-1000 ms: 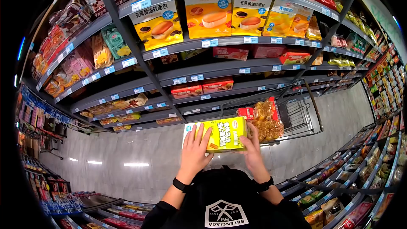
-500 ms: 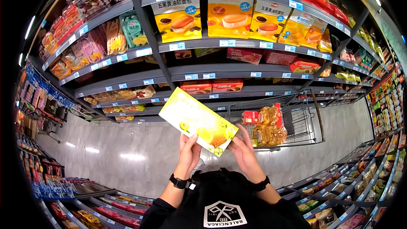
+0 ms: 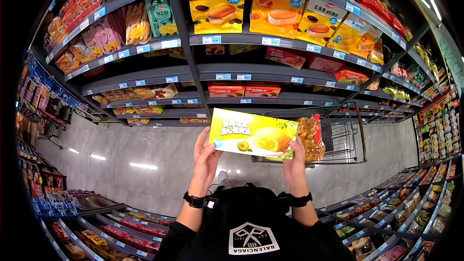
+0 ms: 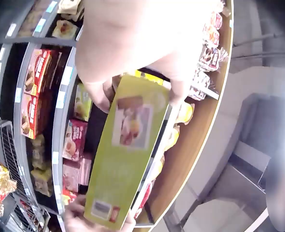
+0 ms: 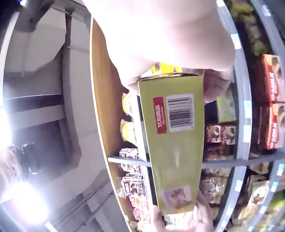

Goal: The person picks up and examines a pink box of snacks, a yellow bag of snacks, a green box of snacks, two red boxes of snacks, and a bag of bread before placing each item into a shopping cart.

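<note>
A yellow-green cake box (image 3: 253, 133), printed with a round filled cake and green fruit, is held level in front of the chest in the head view. My left hand (image 3: 205, 152) grips its left end, thumb on the front face. At the right end my right hand (image 3: 296, 157) holds it the same way, thumb over the corner. Both wrist views show the box's long green side; a barcode (image 5: 180, 112) and a small red label stand near one end. The fingers behind the box are partly hidden.
Beyond the box stands a wire shopping cart (image 3: 338, 137) with bagged brown pastries (image 3: 311, 140) in it. Shelves ahead carry yellow bread packs (image 3: 217, 9) and red boxes (image 3: 227, 89). Grey floor (image 3: 121, 159) lies below, and more stocked shelves (image 3: 382, 212) are behind on the right.
The box was turned from its narrow lettered side to its broad printed face, tilted midway, then levelled. My left hand moved from on top of the box to its left end.
</note>
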Motion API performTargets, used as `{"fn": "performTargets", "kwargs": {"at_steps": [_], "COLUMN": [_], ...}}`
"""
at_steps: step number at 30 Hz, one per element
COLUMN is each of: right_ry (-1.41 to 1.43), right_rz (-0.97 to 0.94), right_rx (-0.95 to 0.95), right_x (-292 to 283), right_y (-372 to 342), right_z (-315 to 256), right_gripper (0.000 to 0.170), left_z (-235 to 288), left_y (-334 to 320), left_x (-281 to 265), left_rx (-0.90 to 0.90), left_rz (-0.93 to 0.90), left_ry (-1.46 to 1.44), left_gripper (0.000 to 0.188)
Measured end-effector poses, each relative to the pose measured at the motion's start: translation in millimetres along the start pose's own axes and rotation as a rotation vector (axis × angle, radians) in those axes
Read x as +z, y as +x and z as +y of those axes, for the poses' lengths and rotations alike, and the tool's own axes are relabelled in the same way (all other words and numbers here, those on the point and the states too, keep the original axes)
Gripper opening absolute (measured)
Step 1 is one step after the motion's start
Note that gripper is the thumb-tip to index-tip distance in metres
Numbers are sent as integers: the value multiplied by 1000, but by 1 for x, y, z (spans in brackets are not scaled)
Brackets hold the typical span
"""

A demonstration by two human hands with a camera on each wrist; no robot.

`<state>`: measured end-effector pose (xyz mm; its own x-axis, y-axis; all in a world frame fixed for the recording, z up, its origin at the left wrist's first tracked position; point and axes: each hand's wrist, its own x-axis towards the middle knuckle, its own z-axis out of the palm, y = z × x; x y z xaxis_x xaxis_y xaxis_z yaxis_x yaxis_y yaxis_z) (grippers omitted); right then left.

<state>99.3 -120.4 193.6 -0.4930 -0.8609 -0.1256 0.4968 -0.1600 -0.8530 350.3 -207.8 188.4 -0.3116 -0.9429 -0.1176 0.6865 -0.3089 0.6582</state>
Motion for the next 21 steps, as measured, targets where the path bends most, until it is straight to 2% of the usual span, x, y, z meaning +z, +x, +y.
{"fn": "performTargets", "kwargs": {"at_steps": [1, 3, 4, 5, 7, 8, 10, 11, 13, 14, 16, 20, 21], "right_ry": [-3, -17, 48, 44, -66, -72, -303, -410, -584, -557, -555, -514, -498], "right_rz": [1, 73, 90, 91, -25, -27, -206, -344, -440, -424, -427, -437, -443], "right_rx": [0, 50, 74, 74, 2, -1, -126, -250, -339, -326, -330, -293, -263], "right_x": [-1, 1, 4, 2, -4, -2, 4, 4, 11, 17, 24, 47, 52], "right_y": [1, 2, 1, 2, 5, 1, 1, 9, 14, 15, 18, 24, 26], "right_z": [-3, -8, -12, -10, -3, -3, -10, -13, -12, -6, 6, 15, 18], "right_gripper": [53, 55, 56, 56, 68, 68, 86, 91, 84, 79, 79, 83, 85], "left_z": [5, 12, 15, 16, 16, 21, 33, 34, 35, 38, 44, 64, 71], "left_y": [-1, -2, -1, 2, 6, 2, 2, 11, 17, 21, 30, 34, 32], "left_x": [-2, -8, -12, -21, -46, -47, -45, -49, -53, -56, -63, -74, -81], "left_rx": [-1, -125, -185, -186, -242, -240, -66, 71, 216, 225, 410, 487, 391], "left_rz": [0, -42, -39, -39, -134, -136, -205, -286, -218, -216, -223, -225, -238], "left_ry": [-3, 223, 221, 217, 359, 352, 442, 473, 485, 477, 588, 584, 578], "left_gripper": [68, 74, 82, 82, 86, 86, 84, 75, 67, 67, 64, 65, 69]}}
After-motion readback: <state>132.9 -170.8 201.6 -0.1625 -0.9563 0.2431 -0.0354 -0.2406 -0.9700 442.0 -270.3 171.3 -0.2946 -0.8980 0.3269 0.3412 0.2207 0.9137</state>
